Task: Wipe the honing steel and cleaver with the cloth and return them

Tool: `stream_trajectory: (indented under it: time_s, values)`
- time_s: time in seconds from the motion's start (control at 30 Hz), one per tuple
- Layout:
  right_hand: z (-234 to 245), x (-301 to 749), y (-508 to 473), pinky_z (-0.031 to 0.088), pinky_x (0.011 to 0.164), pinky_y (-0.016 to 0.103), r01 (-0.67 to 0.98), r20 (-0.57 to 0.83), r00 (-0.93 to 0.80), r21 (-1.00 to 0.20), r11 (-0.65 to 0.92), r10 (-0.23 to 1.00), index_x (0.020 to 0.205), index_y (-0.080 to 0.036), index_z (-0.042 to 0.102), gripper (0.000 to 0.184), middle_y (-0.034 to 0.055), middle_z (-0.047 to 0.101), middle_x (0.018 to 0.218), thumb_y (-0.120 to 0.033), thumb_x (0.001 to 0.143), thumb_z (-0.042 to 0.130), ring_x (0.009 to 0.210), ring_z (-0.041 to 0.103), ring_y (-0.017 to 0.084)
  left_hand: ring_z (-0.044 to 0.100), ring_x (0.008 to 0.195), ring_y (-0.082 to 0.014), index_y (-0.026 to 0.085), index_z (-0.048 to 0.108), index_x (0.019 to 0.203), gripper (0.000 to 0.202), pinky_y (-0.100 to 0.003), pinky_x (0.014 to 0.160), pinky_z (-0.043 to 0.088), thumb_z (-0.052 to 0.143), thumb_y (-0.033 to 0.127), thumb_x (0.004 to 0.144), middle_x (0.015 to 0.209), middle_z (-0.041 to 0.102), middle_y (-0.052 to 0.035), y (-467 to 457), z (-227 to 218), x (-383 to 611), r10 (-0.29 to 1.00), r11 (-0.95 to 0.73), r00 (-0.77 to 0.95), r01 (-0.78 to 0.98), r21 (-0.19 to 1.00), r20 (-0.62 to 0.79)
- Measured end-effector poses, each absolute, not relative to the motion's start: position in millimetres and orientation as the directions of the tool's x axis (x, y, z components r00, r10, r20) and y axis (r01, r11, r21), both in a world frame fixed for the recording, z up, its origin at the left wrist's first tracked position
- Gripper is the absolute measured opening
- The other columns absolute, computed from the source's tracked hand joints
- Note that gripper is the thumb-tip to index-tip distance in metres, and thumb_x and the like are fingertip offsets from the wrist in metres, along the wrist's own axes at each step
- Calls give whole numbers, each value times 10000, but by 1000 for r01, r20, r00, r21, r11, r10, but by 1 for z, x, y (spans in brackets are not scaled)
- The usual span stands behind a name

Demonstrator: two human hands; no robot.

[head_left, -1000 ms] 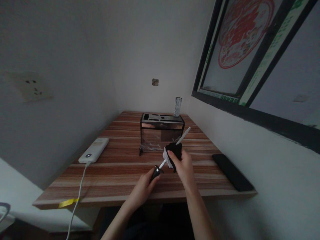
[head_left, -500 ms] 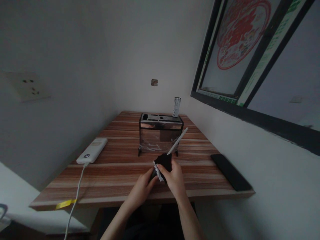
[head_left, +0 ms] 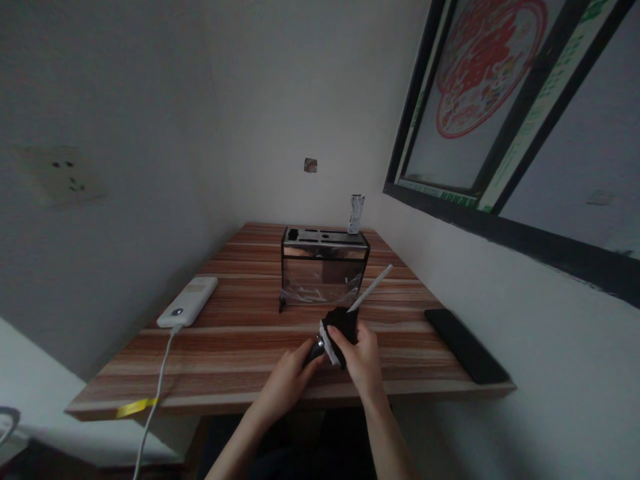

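A knife slants up to the right over the front of the table, its pale blade coming out past a black cloth with a whitish edge. My left hand is closed around the knife's dark handle. With thumb on top, my right hand pinches the cloth around the blade, hiding its middle part. Just behind the hands stands a knife block with a slotted top and clear front, some crinkled clear film low on it. One silvery, wrapped-looking handle sticks up from its right end.
On the left of the wooden table lies a white power bank with a white cable running over the front edge past yellow tape. A black phone-like slab lies at the right edge. Walls close in on both sides.
Both hands and the knife have shifted slightly right. The cloth has slid a little away from the handle along the blade, so more metal shows by the left hand.
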State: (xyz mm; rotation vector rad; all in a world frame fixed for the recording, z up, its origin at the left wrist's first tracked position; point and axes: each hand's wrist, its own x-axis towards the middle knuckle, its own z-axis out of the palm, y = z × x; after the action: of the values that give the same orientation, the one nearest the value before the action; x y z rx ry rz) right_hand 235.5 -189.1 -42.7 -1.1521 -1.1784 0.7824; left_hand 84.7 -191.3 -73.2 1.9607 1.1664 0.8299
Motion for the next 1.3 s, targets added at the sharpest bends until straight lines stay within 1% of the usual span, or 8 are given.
stream_trajectory:
  time_s: [0.2, 0.33, 0.43, 0.6, 0.73, 0.93, 1.1, 1.3]
  values:
    - [-44, 253, -180, 525, 571, 289, 23, 262, 282, -963, 267, 923, 934, -154, 648, 358, 79, 713, 839, -412, 693, 705, 692, 657, 213, 626, 845, -207, 199, 555, 1104, 278, -244, 726, 420, 446, 335, 888, 943, 686, -51, -193, -73, 83, 908, -353, 388, 503, 789, 159]
    - [-36, 269, -172, 491, 468, 253, 30, 286, 314, -956, 292, 905, 838, -146, 664, 315, 64, 698, 730, -421, 691, 709, 580, 626, 179, 626, 839, -201, 197, 570, 1048, 258, -241, 737, 421, 440, 355, 892, 936, 686, -48, -195, -70, 83, 901, -364, 403, 503, 784, 160]
    - [-25, 281, -167, 484, 456, 239, 52, 320, 364, -945, 324, 875, 815, -141, 682, 315, 68, 697, 718, -418, 674, 725, 582, 621, 173, 621, 894, -214, 202, 564, 1091, 282, -252, 776, 423, 448, 358, 887, 986, 682, -59, -195, -70, 83, 907, -357, 392, 528, 770, 151]
    - [-6, 297, -161, 452, 376, 223, -25, 288, 403, -945, 325, 869, 795, -139, 691, 343, 50, 685, 661, -436, 635, 749, 479, 577, 141, 621, 901, -211, 210, 574, 1093, 283, -257, 809, 430, 443, 355, 889, 986, 684, -57, -196, -68, 83, 909, -347, 398, 551, 759, 126]
    - [5, 309, -155, 460, 391, 211, -61, 330, 463, -914, 401, 823, 802, -153, 688, 336, 32, 685, 674, -409, 603, 776, 496, 586, 131, 626, 892, -203, 212, 578, 1080, 276, -248, 808, 433, 440, 358, 892, 968, 689, -52, -198, -64, 84, 903, -352, 412, 547, 760, 121]
    - [16, 319, -150, 423, 367, 203, -97, 363, 468, -885, 455, 806, 825, -142, 676, 321, 29, 679, 668, -395, 643, 752, 447, 549, 107, 631, 879, -201, 204, 584, 1066, 278, -241, 787, 439, 435, 360, 890, 940, 692, -54, -199, -62, 83, 906, -344, 409, 568, 748, 106]
    - [13, 319, -147, 400, 373, 199, -44, 380, 558, -875, 483, 738, 826, -127, 672, 346, 37, 668, 674, -421, 655, 734, 482, 549, 115, 628, 914, -208, 214, 573, 1106, 297, -243, 801, 438, 430, 358, 890, 980, 692, -54, -197, -66, 82, 900, -348, 422, 551, 758, 106]
    - [1, 308, -145, 430, 459, 212, -12, 388, 601, -870, 493, 699, 856, -130, 665, 367, 54, 677, 729, -464, 704, 679, 569, 583, 134, 635, 855, -204, 200, 582, 1033, 261, -238, 762, 435, 437, 365, 891, 943, 694, -54, -197, -64, 82, 895, -353, 431, 531, 770, 114]
